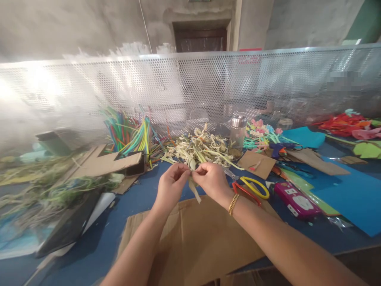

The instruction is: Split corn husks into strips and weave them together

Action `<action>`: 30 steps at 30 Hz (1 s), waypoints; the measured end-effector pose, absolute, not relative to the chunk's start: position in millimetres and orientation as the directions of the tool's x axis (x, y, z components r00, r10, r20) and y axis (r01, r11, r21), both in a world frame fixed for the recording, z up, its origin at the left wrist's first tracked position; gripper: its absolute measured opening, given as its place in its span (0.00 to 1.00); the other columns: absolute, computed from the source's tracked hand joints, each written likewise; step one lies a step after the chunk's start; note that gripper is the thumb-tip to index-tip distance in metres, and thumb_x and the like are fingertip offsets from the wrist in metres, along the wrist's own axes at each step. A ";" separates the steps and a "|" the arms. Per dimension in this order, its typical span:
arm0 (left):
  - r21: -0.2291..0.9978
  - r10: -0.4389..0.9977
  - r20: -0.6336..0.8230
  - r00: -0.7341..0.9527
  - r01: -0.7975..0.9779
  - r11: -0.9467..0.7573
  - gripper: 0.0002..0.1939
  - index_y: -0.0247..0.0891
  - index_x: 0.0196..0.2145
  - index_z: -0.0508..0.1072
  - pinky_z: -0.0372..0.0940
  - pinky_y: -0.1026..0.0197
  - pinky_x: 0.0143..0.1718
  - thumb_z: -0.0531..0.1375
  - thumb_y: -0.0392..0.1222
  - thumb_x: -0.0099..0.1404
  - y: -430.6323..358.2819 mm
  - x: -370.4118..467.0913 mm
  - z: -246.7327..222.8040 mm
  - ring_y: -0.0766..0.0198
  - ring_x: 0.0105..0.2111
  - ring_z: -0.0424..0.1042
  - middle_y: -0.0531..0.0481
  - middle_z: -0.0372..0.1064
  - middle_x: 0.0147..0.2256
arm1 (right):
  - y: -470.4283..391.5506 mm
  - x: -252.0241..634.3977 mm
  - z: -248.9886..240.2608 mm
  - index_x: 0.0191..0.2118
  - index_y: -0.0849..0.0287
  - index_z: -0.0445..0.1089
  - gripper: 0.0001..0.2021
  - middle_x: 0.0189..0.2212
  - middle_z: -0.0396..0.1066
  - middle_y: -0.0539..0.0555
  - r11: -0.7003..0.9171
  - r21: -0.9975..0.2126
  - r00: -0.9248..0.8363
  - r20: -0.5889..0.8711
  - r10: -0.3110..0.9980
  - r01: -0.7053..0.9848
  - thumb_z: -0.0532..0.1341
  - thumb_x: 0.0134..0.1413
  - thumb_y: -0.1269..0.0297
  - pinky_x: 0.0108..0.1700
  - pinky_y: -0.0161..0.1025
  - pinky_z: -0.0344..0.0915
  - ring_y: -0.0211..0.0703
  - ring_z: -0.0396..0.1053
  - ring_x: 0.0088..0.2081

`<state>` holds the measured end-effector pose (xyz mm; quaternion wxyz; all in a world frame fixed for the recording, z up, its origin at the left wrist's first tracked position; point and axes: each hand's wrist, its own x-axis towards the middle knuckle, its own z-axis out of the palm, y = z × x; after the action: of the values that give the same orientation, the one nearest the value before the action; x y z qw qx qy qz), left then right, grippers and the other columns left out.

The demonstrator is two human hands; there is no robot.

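Note:
My left hand (174,180) and my right hand (212,178) meet fingertip to fingertip, both pinching a pale green leaf-like strip (195,192). One end of the strip dangles below my fingers, and the part between the fingertips is mostly hidden. Just behind my hands lies a tangled pile of similar pale strips (205,147). To the right of my right wrist are scissors (255,187) with one yellow and one red handle loop. A brown cardboard sheet (190,234) spreads under my forearms on the blue table.
Coloured pipe cleaners (131,133) stand at the back left, near a cut cardboard piece (110,163). A glass jar (237,137) stands behind. On the right lie a purple case (296,200) and blue sheets (348,190). A perforated metal screen (202,83) borders the table's far side.

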<state>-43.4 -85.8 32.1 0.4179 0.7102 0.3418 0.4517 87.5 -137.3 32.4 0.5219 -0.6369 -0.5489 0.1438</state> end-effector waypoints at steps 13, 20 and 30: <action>0.875 0.848 0.424 0.318 0.097 -0.474 0.05 0.38 0.31 0.67 0.54 0.67 0.27 0.60 0.40 0.58 -81.6 -44.7 30.1 0.69 0.25 0.60 0.57 0.64 0.25 | -136.0 88.6 29.3 0.28 0.58 0.72 0.03 0.23 0.74 0.50 0.233 -0.846 0.317 0.414 0.853 0.479 0.62 0.49 0.66 0.29 0.34 0.62 0.38 0.70 0.25; 0.876 0.811 0.408 0.419 0.072 -0.477 0.07 0.37 0.35 0.70 0.56 0.66 0.28 0.60 0.42 0.60 -84.5 -43.4 33.4 0.68 0.27 0.62 0.53 0.67 0.28 | -128.3 94.4 28.4 0.32 0.58 0.68 0.04 0.23 0.71 0.48 0.261 -0.947 0.360 0.314 0.879 0.190 0.62 0.47 0.66 0.25 0.33 0.63 0.36 0.67 0.23; 0.818 0.740 0.395 0.545 0.158 -0.553 0.05 0.39 0.36 0.71 0.60 0.65 0.33 0.59 0.41 0.61 -77.5 -48.8 25.2 0.64 0.31 0.70 0.52 0.73 0.30 | -128.8 109.3 40.8 0.30 0.60 0.69 0.03 0.23 0.68 0.48 0.091 -0.993 0.197 0.104 0.975 0.075 0.63 0.50 0.67 0.24 0.31 0.63 0.32 0.63 0.22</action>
<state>-48.8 -77.5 25.2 0.3786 0.7932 0.2830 0.3838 109.3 -128.8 40.8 0.5549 -0.5388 -0.4872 0.4054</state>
